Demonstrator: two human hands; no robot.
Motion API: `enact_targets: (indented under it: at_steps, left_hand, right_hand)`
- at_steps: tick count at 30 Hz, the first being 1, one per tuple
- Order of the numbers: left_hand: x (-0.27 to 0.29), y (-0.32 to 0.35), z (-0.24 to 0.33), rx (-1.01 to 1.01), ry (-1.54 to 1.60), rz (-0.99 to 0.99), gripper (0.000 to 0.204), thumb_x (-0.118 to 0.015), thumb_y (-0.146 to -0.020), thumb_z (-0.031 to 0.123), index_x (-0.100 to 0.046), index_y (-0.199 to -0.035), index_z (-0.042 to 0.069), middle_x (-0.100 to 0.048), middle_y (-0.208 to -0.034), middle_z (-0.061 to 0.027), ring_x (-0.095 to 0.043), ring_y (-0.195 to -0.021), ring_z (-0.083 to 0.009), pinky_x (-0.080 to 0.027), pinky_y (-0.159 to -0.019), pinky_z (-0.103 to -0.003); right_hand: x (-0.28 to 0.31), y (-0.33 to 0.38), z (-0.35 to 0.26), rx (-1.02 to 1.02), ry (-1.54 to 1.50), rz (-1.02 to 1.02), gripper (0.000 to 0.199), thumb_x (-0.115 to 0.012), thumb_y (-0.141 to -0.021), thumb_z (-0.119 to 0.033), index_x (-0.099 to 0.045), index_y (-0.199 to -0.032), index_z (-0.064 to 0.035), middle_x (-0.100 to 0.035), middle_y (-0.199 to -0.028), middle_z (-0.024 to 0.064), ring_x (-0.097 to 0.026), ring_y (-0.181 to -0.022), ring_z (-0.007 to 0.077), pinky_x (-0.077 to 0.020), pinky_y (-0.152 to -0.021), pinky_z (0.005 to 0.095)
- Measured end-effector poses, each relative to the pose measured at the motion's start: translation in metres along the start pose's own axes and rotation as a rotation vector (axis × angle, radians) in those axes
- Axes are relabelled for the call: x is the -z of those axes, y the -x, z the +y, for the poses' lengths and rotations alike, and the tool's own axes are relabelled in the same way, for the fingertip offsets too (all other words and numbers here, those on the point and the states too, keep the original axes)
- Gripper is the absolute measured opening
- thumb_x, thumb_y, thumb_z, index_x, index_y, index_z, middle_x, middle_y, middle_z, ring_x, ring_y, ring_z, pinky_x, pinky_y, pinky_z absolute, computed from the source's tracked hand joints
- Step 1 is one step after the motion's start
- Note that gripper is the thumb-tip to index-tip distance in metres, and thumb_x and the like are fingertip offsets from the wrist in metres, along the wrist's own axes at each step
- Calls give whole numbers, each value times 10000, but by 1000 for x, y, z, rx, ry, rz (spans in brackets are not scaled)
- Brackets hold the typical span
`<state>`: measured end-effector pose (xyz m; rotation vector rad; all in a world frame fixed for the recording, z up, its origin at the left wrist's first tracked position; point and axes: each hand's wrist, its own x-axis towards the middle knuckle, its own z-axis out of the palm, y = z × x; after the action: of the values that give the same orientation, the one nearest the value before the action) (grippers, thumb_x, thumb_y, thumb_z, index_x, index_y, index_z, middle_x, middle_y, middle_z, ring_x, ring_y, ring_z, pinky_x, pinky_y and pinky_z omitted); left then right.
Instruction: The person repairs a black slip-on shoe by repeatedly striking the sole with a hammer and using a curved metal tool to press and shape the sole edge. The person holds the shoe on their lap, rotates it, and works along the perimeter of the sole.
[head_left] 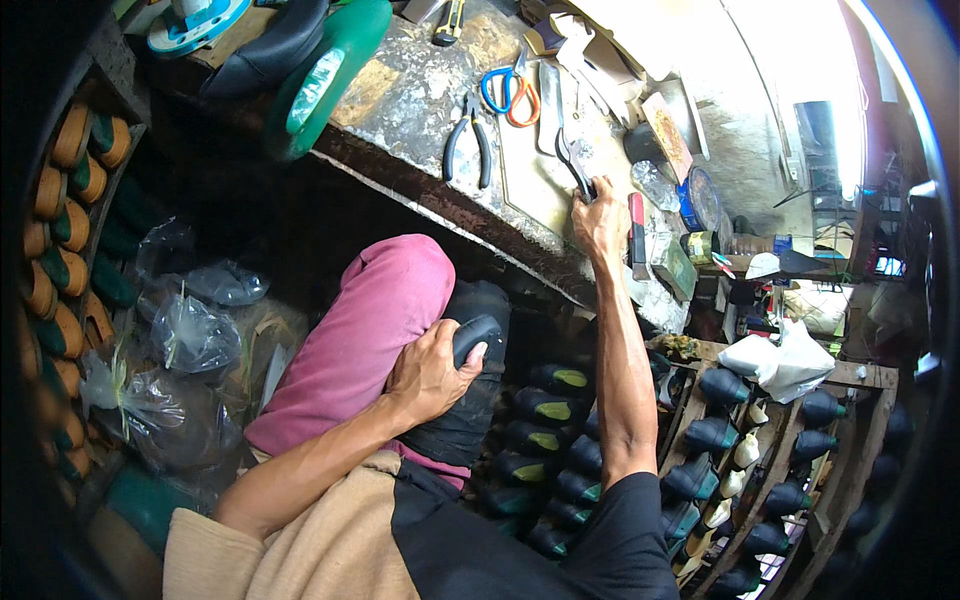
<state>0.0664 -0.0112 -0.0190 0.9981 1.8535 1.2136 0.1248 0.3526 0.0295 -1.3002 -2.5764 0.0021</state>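
My left hand (pixel 428 375) is closed around a black shoe upper (pixel 476 338), its rounded end showing past my fingers, against my lap. My right hand (pixel 602 222) reaches out over the workbench (pixel 400 110), fingers closed on the handle end of dark metal pincers (pixel 574 165). Close beside that hand lies a red-and-black handled tool (pixel 637 235). Left of the pincers rest a flat metal blade (pixel 549 108), scissors with blue and orange handles (pixel 511 95) and black-handled pliers (pixel 467 148).
A yellow utility knife (pixel 449 22) and a green shoe last (pixel 325 80) lie farther back. Tins and boxes crowd the bench's right side. A wooden rack (pixel 850 380) of dark shoes stands at right, lasts (pixel 70 230) fill shelves at left, and plastic bags (pixel 195 330) lie beside my leg.
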Motion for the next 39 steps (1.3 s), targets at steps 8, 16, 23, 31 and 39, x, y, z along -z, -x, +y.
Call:
enact_targets:
  at_steps: [8,16,23,31,39]
  left_hand:
    - [-2,-2,0,2,-19,28,452,-751,-1061,372,-638,-1204,-42,-735,-1042,-285,-756,-902,-505,-616,-765,-570]
    - [-5,2,0,-10,-76,-25,546,-761,-1043,382,-640,-1290,-90,-748,-1147,-302,-768,-982,-508,-632,-831,-565]
    - [-9,5,0,-12,-81,-32,584,-744,-1052,424,-639,-1300,-95,-744,-1181,-305,-765,-1036,-499,-627,-884,-559]
    - [-12,5,-2,-20,-46,13,532,-770,-1036,381,-653,-1268,-84,-752,-1115,-329,-757,-989,-529,-612,-843,-581]
    - [2,-5,-12,9,36,-41,492,-748,-1069,400,-665,-1216,-61,-755,-987,-328,-770,-923,-520,-613,-799,-579]
  right_hand:
    - [38,106,-55,-94,-623,-244,213,-731,-1096,-209,-717,-1084,3,-670,-798,51,-625,-713,191,-504,-662,397]
    - [79,218,-87,-541,-1127,-717,251,-779,-1100,-242,-711,-1033,-10,-612,-774,-28,-486,-615,42,-345,-545,238]
    - [77,230,-91,-532,-1070,-657,226,-781,-1090,-215,-726,-990,-19,-617,-745,-26,-484,-599,48,-352,-540,245]
    - [63,237,-96,-354,-874,-531,264,-766,-1105,-262,-722,-998,-25,-622,-760,-23,-493,-606,63,-364,-556,246]
    - [108,281,-120,-478,-876,-637,256,-580,-1201,-239,-616,-1090,-11,-686,-780,68,-675,-586,152,-534,-545,311]
